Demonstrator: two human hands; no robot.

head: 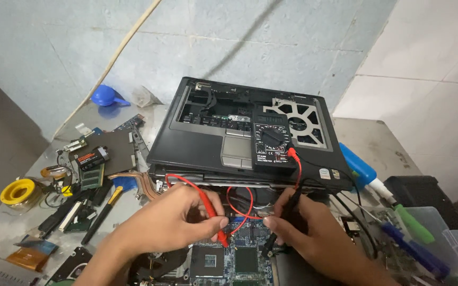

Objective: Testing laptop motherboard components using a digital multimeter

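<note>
Head view: red probe [214, 218] pinched in left hand [178, 220]

The person has two bare hands. The left hand [176, 222] shows its back, with a thumb and long fingers and round bumps at the knuckles. The right hand [314, 233] shows its back too, and one thumbnail can be seen on it, small and plain. The other nails are too small to make out. Behind each hand comes a bare arm. The left forearm [112, 254] is bare all the way to the bottom edge of the view. The right forearm [356, 270] is bare as well. Both arms look smooth. The rest of the person is out of view.
</note>
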